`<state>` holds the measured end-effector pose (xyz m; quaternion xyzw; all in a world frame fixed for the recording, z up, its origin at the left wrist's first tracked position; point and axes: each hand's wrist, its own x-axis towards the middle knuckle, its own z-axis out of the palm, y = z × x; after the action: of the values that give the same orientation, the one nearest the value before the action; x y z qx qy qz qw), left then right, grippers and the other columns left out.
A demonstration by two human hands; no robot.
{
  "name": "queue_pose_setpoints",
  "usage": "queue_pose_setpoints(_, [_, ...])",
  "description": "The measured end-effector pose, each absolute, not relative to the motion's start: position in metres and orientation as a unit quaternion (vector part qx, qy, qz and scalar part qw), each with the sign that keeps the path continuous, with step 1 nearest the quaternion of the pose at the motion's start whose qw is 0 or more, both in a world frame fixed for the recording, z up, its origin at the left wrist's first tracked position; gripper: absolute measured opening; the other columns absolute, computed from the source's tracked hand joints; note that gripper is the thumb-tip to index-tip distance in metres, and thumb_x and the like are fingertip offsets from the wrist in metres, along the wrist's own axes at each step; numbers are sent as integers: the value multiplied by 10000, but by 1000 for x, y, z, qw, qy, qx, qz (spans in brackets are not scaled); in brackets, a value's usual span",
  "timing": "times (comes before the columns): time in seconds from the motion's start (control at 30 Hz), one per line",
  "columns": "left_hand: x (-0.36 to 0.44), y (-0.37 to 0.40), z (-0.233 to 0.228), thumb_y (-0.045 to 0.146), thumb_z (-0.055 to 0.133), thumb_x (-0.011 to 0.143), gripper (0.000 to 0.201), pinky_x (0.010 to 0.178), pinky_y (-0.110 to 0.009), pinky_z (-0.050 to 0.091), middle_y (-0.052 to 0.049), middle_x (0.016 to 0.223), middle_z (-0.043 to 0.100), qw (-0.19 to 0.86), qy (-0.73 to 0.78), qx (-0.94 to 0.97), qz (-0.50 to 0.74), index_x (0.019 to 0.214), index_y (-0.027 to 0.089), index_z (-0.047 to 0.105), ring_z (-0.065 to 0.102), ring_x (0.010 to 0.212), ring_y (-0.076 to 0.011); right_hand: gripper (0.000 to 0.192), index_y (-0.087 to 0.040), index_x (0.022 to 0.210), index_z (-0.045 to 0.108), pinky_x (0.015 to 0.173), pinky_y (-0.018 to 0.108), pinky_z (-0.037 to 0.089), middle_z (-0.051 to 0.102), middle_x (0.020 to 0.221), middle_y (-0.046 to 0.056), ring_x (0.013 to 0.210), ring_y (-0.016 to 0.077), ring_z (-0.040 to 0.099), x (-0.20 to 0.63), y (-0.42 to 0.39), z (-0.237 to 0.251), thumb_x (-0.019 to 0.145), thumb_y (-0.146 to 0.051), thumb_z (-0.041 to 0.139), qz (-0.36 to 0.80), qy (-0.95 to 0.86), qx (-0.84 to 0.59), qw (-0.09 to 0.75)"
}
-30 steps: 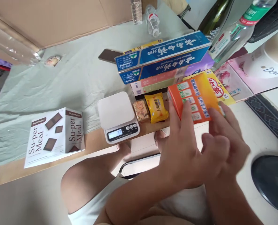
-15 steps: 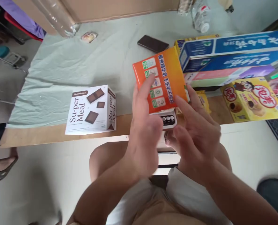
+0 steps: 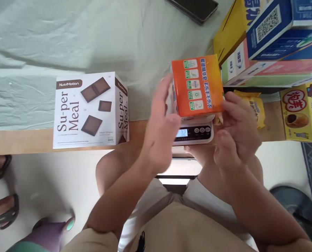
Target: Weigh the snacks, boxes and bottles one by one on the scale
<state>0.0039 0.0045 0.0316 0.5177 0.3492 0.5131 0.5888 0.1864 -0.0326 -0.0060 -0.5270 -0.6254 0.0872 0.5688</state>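
From here, I have the left hand (image 3: 160, 129) and right hand (image 3: 238, 134) grasping the orange soap box (image 3: 198, 85) by opposite sides, presumably for balance, over the digital scale (image 3: 192, 134) at the worktop's (image 3: 138, 129) near edge.

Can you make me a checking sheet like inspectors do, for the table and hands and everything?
Surface: pale green cloth, wrinkled, with a brown strip along the near edge.
Things being handled: orange box above the white scale; full contact is hard to tell. The lit display is partly hidden.
Clutter: white Su-per Meal box on the left; phone at the top; blue box, yellow packet and yellow snack box on the right.
Left hand: at the orange box's left side.
Right hand: fingertips at its right side.
Cables: nothing seen.
Surroundings: someone's sandalled foot on the floor at left.
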Motion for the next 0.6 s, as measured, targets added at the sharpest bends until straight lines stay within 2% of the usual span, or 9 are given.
queue_pose_setpoints(0.07, [-5, 6, 24, 645, 592, 997, 484, 1288, -497, 419, -3, 1561, 613, 513, 376, 525, 565, 1395, 372, 633, 509, 1544, -273, 456, -229, 1316, 677, 1102, 616, 589, 669, 1286, 139, 1274, 332, 678, 190, -25, -12, 932, -439, 549, 19, -602, -524, 603])
queue_pose_setpoints(0.13, [-11, 8, 20, 637, 611, 984, 378, 1089, -486, 528, -31, 1202, 755, 451, 400, 519, 606, 1181, 336, 727, 697, 1217, -261, 413, -227, 1240, 651, 1026, 583, 612, 610, 1151, 121, 1155, 304, 675, 192, -21, -14, 938, -473, 514, -21, -574, -523, 630])
queue_pose_setpoints(0.17, [-13, 9, 19, 643, 622, 972, 356, 989, -478, 550, -29, 1040, 751, 440, 405, 514, 616, 1092, 328, 736, 720, 1056, -251, 383, -231, 1212, 644, 1009, 567, 611, 577, 1113, 111, 1111, 290, 665, 192, -20, -14, 942, -471, 516, -25, -566, -518, 641])
queue_pose_setpoints(0.23, [-15, 9, 20, 655, 648, 940, 339, 856, -462, 549, -23, 865, 702, 434, 407, 514, 618, 973, 328, 730, 696, 880, -238, 333, -234, 1180, 648, 1000, 546, 596, 541, 1085, 98, 1067, 271, 641, 192, -19, -14, 944, -448, 551, -14, -567, -501, 654])
queue_pose_setpoints(0.4, [-13, 7, 25, 676, 598, 955, 386, 691, -416, 508, -25, 749, 668, 395, 405, 532, 630, 840, 331, 724, 640, 731, -221, 295, -218, 1159, 662, 927, 467, 576, 552, 1059, 77, 1025, 229, 633, 194, -18, -20, 932, -399, 607, -1, -583, -460, 669])
queue_pose_setpoints(0.6, [-16, 8, 20, 611, 607, 999, 352, 704, -372, 499, -4, 780, 680, 393, 371, 571, 618, 886, 305, 737, 638, 739, -184, 281, -224, 1145, 637, 950, 500, 575, 619, 1067, 75, 1043, 245, 667, 194, -18, -21, 935, -409, 612, 8, -596, -484, 640])
